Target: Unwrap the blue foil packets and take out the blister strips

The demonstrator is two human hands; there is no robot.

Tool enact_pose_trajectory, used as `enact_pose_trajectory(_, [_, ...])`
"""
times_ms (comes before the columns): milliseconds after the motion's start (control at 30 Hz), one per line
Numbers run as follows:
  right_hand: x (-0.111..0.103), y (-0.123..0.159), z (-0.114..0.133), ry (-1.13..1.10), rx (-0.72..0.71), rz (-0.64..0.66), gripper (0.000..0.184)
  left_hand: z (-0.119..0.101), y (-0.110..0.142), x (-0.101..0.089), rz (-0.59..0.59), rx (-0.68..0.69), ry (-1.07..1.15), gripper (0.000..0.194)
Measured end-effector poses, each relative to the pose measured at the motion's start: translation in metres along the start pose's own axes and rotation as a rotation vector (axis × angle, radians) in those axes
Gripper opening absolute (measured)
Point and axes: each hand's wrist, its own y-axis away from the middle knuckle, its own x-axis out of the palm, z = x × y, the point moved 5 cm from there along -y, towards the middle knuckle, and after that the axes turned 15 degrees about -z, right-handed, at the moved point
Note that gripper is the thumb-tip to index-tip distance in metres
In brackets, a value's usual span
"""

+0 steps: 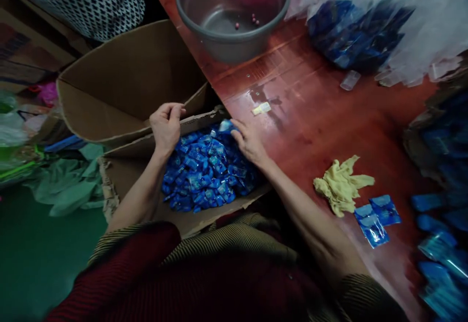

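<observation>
Below me a cardboard box (126,163) holds a heap of small blue packets (201,166). Over the heap's right side, by the table edge, my right hand (252,144) pinches a small blue-and-white packet (226,126) between thumb and fingers. My left hand (167,126) is raised at the box's far rim, thumb and forefinger pressed together. Whatever those fingers hold, if anything, is too small to make out. A larger brown carton (120,73) stands directly behind the box.
On the red table (292,151) are a grey basin (234,44) with a few pink beads, a yellow glove-like cloth (341,185) and flat blue pouches (373,222). Clear plastic bags (435,14) fill the far right. Another person's patterned sleeve (91,2) shows at upper left.
</observation>
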Motion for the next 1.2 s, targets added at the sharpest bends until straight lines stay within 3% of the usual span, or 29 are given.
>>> enact_pose_trajectory(67, [0.004, 0.02, 0.024, -0.161, -0.003, 0.038, 0.035, -0.007, 0.004, -0.001, -0.052, -0.025, 0.04, 0.024])
enact_pose_trajectory(167, [-0.027, 0.047, 0.038, -0.245, 0.048, -0.031, 0.032, -0.031, 0.039, 0.006, -0.037, -0.029, 0.097, 0.025])
enact_pose_trajectory(233, [-0.064, 0.071, 0.033, -0.206, 0.08, -0.103, 0.023, -0.055, 0.081, 0.02, 0.089, -0.004, 0.153, 0.024])
enact_pose_trajectory(300, [-0.105, 0.102, 0.019, -0.073, 0.164, -0.193, 0.021, -0.083, 0.131, 0.042, 0.299, 0.088, 0.258, 0.025])
enact_pose_trajectory(400, [-0.162, 0.151, -0.006, 0.105, 0.338, -0.42, 0.025, -0.123, 0.191, 0.071, 0.538, 0.352, 0.42, 0.026])
enact_pose_trajectory(467, [-0.185, 0.174, -0.014, 0.245, 0.364, -0.523, 0.03, -0.143, 0.211, 0.09, 0.615, 0.504, 0.482, 0.028])
enact_pose_trajectory(567, [-0.192, 0.176, -0.022, 0.526, 0.337, -0.488, 0.023, -0.162, 0.219, 0.128, 0.69, 0.605, 0.476, 0.033])
enact_pose_trajectory(633, [-0.184, 0.163, -0.036, 0.683, 0.398, -0.398, 0.038, -0.171, 0.224, 0.158, 0.753, 0.627, 0.458, 0.036])
enact_pose_trajectory(733, [-0.168, 0.139, -0.061, 0.719, 0.482, -0.308, 0.043, -0.174, 0.237, 0.193, 0.847, 0.651, 0.419, 0.04])
enact_pose_trajectory(800, [-0.159, 0.126, -0.07, 0.659, 0.424, -0.284, 0.041, -0.168, 0.243, 0.208, 0.897, 0.651, 0.35, 0.043])
enact_pose_trajectory(933, [-0.153, 0.121, -0.058, 0.444, 0.128, -0.13, 0.026, -0.156, 0.243, 0.213, 0.978, 0.623, 0.256, 0.052])
enact_pose_trajectory(1033, [-0.179, 0.143, -0.038, 0.355, 0.011, -0.224, 0.022, -0.167, 0.244, 0.197, 0.926, 0.676, 0.295, 0.053])
enact_pose_trajectory(1100, [-0.205, 0.17, -0.036, 0.399, 0.067, -0.383, 0.025, -0.178, 0.256, 0.186, 0.875, 0.801, 0.24, 0.049])
enact_pose_trajectory(1200, [-0.243, 0.226, -0.058, 0.583, 0.464, -0.621, 0.03, -0.188, 0.291, 0.178, 0.91, 1.088, 0.086, 0.046])
